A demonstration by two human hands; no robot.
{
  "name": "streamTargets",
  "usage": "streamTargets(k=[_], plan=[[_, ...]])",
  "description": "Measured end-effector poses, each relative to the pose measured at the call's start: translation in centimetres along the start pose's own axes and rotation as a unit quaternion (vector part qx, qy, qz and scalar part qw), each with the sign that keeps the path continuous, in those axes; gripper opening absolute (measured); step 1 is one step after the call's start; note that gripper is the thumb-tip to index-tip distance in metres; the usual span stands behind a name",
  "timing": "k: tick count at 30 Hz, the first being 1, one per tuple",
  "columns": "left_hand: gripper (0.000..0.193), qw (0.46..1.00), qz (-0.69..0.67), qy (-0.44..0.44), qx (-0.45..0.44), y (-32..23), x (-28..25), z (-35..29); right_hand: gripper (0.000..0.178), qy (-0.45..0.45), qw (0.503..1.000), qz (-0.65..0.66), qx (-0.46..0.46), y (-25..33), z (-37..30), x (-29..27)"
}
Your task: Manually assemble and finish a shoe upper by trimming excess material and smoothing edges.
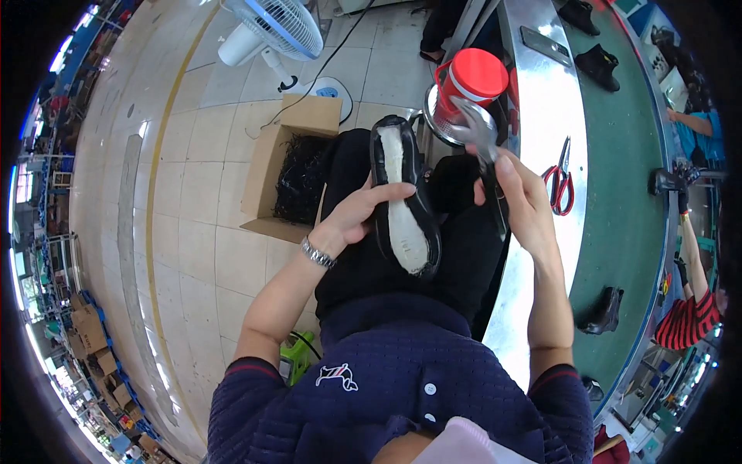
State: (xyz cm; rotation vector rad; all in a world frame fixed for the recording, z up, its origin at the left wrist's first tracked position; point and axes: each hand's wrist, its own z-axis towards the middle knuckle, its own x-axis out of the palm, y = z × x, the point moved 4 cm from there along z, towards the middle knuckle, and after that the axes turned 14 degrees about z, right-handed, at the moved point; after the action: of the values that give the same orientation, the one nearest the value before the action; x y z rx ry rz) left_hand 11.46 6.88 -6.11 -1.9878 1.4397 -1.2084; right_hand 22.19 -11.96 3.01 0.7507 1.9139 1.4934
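Observation:
Sole side up over my lap is a black shoe (409,232), its long cream insole board showing between the black edges. My left hand (363,210) grips it from the left, with the thumb laid across the middle of the insole and the other fingers partly hidden beneath. To the right of the shoe, my right hand (522,197) is closed round a pair of metal pincers (479,138). Their curved, shiny head points up and away, slightly blurred, and the handles come out below the fist. The pincers are apart from the shoe.
An open cardboard box (267,174) of black scraps stands at my left; a white fan (278,31) is beyond. A red jug (475,77) stands ahead. Red-handled scissors (562,182) lie on the metal ledge (541,301), beside a green conveyor (618,178) carrying black shoes. Co-workers are across it.

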Motion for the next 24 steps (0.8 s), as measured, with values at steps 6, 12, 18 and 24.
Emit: streamTargets(k=[6, 12, 18, 24], plan=[[0.122, 0.981, 0.136, -0.001, 0.141, 3.6, 0.2, -0.6, 0.019, 0.022, 0.962, 0.266, 0.052, -4.4, -4.8, -0.4], [0.148, 0.966, 0.178, 0.049, 0.180, 8.3, 0.9, 0.8, 0.034, 0.091, 0.934, 0.245, 0.245, -7.5, -8.1, 2.3], [0.136, 0.972, 0.087, 0.159, 0.147, 8.0, 0.7, 0.6, 0.044, 0.141, 0.898, 0.259, 0.326, -9.6, -9.1, 3.4], [0.075, 0.981, 0.123, -0.030, 0.148, 7.2, 2.8, 1.0, 0.049, 0.171, 0.912, 0.214, 0.306, -9.5, -9.3, 4.4]])
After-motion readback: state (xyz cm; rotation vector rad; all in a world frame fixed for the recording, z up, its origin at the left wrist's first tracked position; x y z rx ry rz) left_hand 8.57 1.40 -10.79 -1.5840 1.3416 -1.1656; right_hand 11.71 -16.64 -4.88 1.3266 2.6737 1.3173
